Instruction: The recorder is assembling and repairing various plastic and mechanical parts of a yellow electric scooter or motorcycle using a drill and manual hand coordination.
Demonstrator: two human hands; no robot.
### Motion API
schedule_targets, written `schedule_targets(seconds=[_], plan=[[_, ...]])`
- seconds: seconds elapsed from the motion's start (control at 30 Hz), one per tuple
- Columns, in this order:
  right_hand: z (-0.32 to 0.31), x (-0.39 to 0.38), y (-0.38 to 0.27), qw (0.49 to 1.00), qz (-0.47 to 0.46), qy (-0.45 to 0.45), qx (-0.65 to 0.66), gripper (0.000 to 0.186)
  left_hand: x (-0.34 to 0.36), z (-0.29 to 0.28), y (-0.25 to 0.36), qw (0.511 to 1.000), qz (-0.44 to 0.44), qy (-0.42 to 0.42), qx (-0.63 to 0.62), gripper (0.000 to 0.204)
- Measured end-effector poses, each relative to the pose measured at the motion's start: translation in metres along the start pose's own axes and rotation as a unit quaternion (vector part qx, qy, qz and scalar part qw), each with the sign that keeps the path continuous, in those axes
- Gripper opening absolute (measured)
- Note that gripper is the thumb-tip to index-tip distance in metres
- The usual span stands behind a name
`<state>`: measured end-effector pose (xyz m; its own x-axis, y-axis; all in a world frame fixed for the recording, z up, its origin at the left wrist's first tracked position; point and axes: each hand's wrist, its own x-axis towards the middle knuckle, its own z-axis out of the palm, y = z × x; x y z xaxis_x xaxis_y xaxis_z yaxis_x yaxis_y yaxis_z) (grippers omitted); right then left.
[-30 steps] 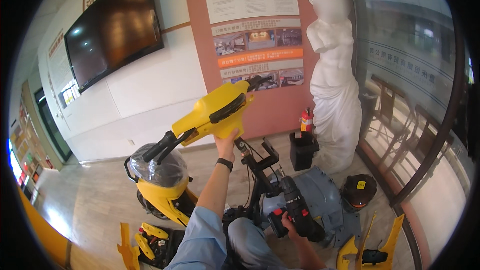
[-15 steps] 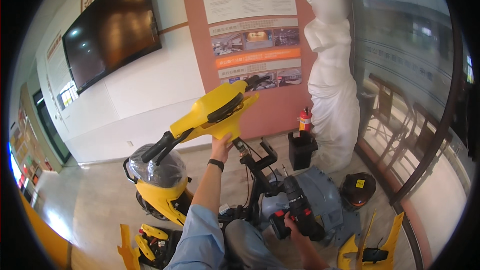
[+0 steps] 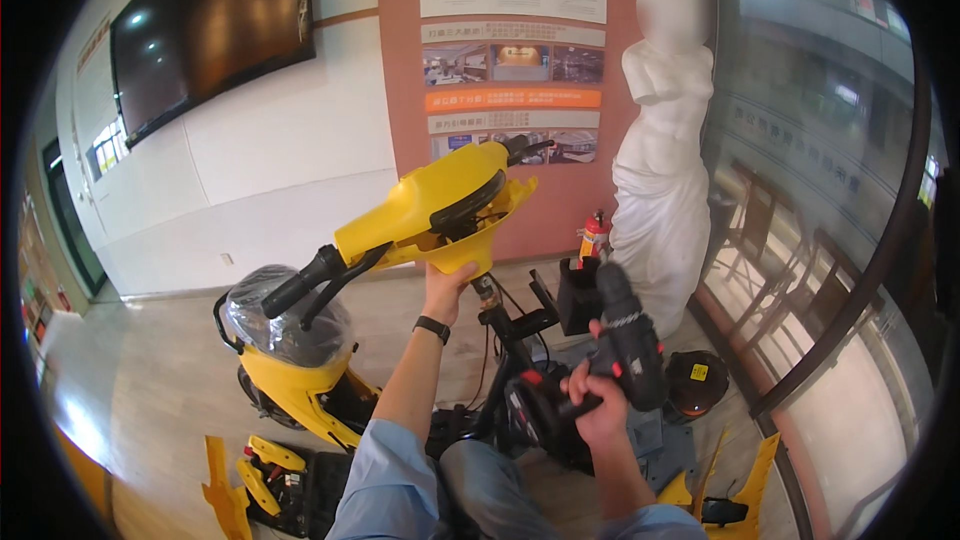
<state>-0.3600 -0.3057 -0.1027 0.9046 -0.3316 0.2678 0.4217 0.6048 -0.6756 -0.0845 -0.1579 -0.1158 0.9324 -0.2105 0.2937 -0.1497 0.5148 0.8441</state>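
My left hand [image 3: 445,285] is raised and grips the underside of a yellow scooter handlebar cover [image 3: 430,210], which carries black grips and brake levers and is lifted above the scooter. A dark watch sits on that wrist. My right hand [image 3: 598,408] holds a black and red cordless drill [image 3: 620,350] by its handle, lifted in front of me at chest height. Below both hands stands the stripped black scooter frame [image 3: 510,340], its steering stem bare.
The yellow scooter front with a plastic-wrapped headlight [image 3: 285,325] stands at left. Loose yellow body panels [image 3: 255,475] lie on the floor at left and at lower right [image 3: 745,475]. A white statue [image 3: 660,160], a small fire extinguisher [image 3: 595,235] and a glass wall are at right.
My right hand has lifted the drill from low beside the frame up to chest height. The left hand keeps the handlebar cover raised, shifted slightly.
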Motion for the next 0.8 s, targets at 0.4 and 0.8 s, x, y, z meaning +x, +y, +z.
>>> schedule_targets(seconds=[0.4, 0.8], plan=[[0.016, 0.032, 0.019, 0.998, -0.044, 0.041, 0.021, 0.071, 0.008, 0.003, -0.006, 0.998, 0.000, -0.007, -0.057, 0.067], [-0.006, 0.019, 0.036, 0.998, 0.009, 0.054, 0.044, 0.073, 0.005, 0.024, 0.003, 0.994, 0.025, 0.077, -0.071, 0.057]])
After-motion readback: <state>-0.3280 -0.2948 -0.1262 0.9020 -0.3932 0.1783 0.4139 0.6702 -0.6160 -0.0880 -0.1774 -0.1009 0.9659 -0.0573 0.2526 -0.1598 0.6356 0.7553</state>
